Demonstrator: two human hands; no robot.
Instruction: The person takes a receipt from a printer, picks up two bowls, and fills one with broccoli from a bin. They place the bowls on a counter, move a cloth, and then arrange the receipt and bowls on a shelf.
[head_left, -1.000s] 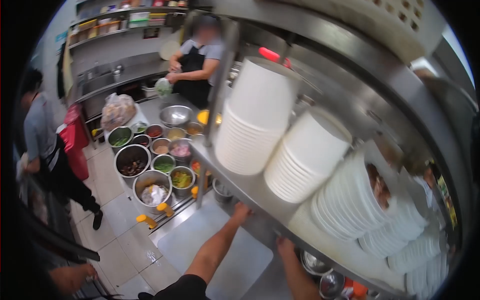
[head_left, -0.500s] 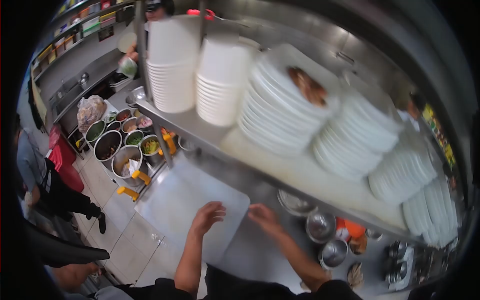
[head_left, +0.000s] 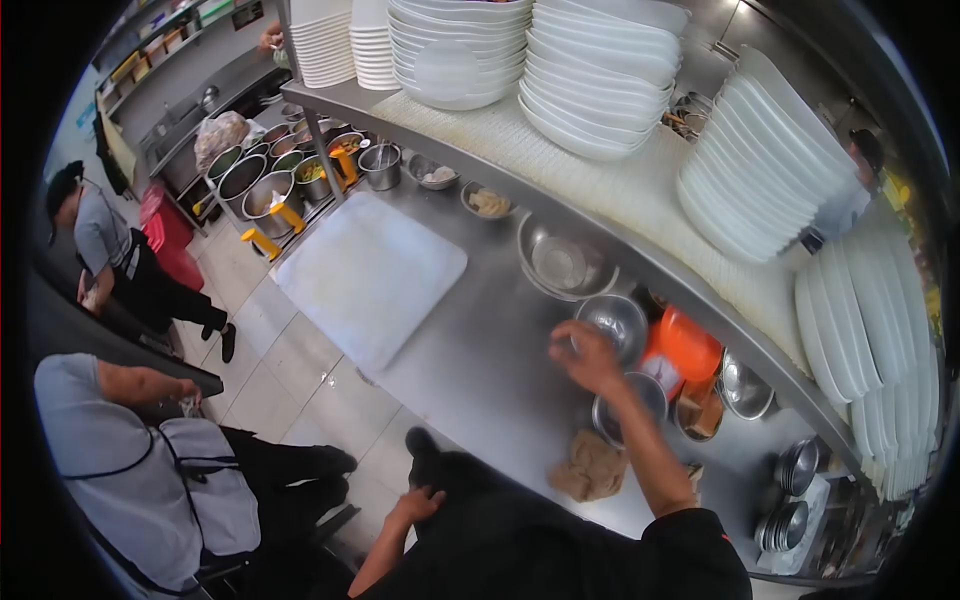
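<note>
My right hand reaches over the steel counter, its fingers apart and nothing in them, at the near edge of a metal bowl. A second metal bowl lies partly behind my right forearm, with a crumpled brown cloth beside it. My left hand hangs low by my dark clothing, its fingers loosely bent and empty as far as they show. A white cutting board lies on the counter to the left.
Stacked white dishes fill the shelf above the counter. An orange container stands behind the bowls. Pots of food are at the back left. One person is close on the left, another farther back.
My view has shifted right and down. My right hand has moved from beside the cutting board to the metal bowls. My left hand has dropped from over the board to my body.
</note>
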